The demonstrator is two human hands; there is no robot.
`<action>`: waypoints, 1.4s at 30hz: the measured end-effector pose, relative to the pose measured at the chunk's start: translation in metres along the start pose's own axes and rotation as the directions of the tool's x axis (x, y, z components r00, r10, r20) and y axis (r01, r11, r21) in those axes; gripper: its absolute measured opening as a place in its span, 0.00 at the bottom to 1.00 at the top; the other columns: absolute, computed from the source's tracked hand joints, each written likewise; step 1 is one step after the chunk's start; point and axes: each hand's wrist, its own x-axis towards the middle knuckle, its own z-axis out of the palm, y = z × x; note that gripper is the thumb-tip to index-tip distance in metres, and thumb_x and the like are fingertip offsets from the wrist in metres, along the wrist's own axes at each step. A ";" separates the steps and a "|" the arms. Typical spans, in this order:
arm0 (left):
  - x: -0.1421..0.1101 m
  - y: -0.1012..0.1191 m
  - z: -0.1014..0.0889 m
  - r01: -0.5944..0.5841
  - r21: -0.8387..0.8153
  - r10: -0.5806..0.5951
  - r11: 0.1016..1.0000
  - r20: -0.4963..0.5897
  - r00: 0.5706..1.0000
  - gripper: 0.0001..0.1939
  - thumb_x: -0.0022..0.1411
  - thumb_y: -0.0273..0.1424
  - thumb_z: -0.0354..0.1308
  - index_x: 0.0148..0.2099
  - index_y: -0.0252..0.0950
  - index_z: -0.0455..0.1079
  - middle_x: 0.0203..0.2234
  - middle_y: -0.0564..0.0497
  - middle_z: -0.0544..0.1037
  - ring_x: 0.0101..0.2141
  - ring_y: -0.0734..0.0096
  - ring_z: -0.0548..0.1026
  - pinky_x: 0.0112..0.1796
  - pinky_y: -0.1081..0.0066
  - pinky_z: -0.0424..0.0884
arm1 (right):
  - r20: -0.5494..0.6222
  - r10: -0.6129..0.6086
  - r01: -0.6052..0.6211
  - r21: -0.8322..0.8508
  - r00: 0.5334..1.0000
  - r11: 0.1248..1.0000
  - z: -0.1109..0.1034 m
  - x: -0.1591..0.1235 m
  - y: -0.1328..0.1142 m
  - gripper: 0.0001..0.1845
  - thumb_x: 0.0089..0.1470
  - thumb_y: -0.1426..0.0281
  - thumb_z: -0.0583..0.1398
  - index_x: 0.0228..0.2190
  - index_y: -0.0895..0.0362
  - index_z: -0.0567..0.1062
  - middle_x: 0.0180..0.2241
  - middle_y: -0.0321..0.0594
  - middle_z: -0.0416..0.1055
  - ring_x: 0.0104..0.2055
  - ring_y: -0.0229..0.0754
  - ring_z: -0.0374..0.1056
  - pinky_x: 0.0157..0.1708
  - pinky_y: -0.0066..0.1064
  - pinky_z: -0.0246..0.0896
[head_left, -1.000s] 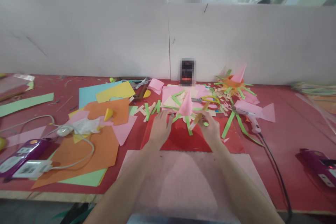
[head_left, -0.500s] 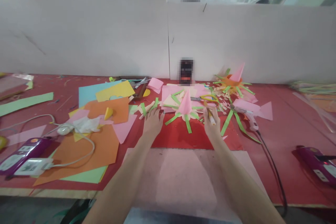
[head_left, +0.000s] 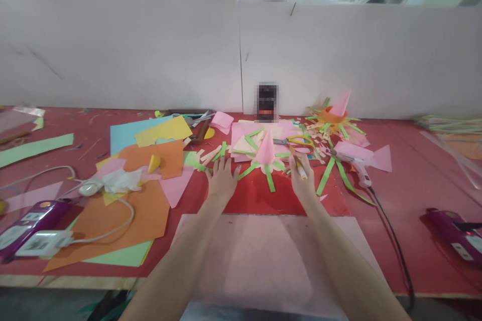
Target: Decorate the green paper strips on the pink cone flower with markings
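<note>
My left hand [head_left: 223, 180] rests palm down with its fingers stretched out, close to green and cream paper strips [head_left: 214, 154] left of the middle. In my right hand [head_left: 303, 180] is a slim yellow-and-white pen [head_left: 301, 168], its white end toward me. Between the hands stands a pink paper cone [head_left: 266, 149] on a pale scalloped paper base, with green paper strips [head_left: 270, 179] fanning out below it. Under this lies a shiny red sheet [head_left: 259, 200]. Behind the right hand are yellow-handled scissors [head_left: 300, 140], partly over pink paper.
A similar orange-and-pink paper piece [head_left: 335, 115] stands at back right. Nearer are a hot glue gun [head_left: 361, 173] with its black cord and a purple power strip [head_left: 455, 233]. Coloured sheets [head_left: 128, 210] and a white cable [head_left: 131, 210] cover the left. A white partition [head_left: 150, 50] closes the back.
My left hand has shifted slightly, away from the strips and nearer to me, with its fingers spreading. My right hand keeps the pen and has barely moved.
</note>
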 end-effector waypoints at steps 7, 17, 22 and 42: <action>0.005 -0.008 0.001 -0.106 -0.023 0.106 0.994 0.004 0.994 0.28 0.62 0.42 0.41 0.60 0.32 0.53 0.60 0.39 0.54 0.59 0.53 0.51 0.55 0.47 0.48 | -0.005 -0.002 0.002 0.014 1.000 1.000 0.002 0.001 0.006 0.13 0.55 0.58 0.52 0.34 0.55 0.63 0.33 0.39 0.73 0.17 0.32 0.64 0.19 0.27 0.61; 0.014 -0.012 -0.008 -0.228 -0.035 0.222 0.973 -0.118 0.968 0.18 0.63 0.35 0.43 0.52 0.37 0.62 0.52 0.48 0.67 0.54 0.65 0.62 0.55 0.63 0.55 | 0.012 -0.001 0.001 -0.001 1.000 1.000 0.001 0.001 0.001 0.13 0.54 0.57 0.52 0.33 0.54 0.63 0.33 0.39 0.72 0.18 0.33 0.64 0.19 0.27 0.60; 0.002 -0.007 -0.016 -0.042 0.002 0.041 0.999 -0.215 0.976 0.20 0.63 0.35 0.40 0.54 0.33 0.60 0.53 0.41 0.65 0.54 0.57 0.61 0.52 0.58 0.58 | -0.039 0.005 -0.008 -0.073 0.999 0.997 -0.003 0.002 0.005 0.14 0.55 0.57 0.51 0.36 0.54 0.65 0.34 0.41 0.73 0.22 0.35 0.66 0.23 0.28 0.62; 0.009 -0.011 -0.006 -0.074 0.052 0.081 0.996 -0.159 0.984 0.25 0.63 0.38 0.39 0.58 0.29 0.55 0.57 0.42 0.60 0.57 0.61 0.56 0.56 0.64 0.50 | -0.004 0.064 -0.064 -0.087 0.998 0.994 -0.002 0.002 0.010 0.15 0.55 0.57 0.51 0.38 0.54 0.65 0.35 0.42 0.72 0.25 0.38 0.68 0.23 0.29 0.61</action>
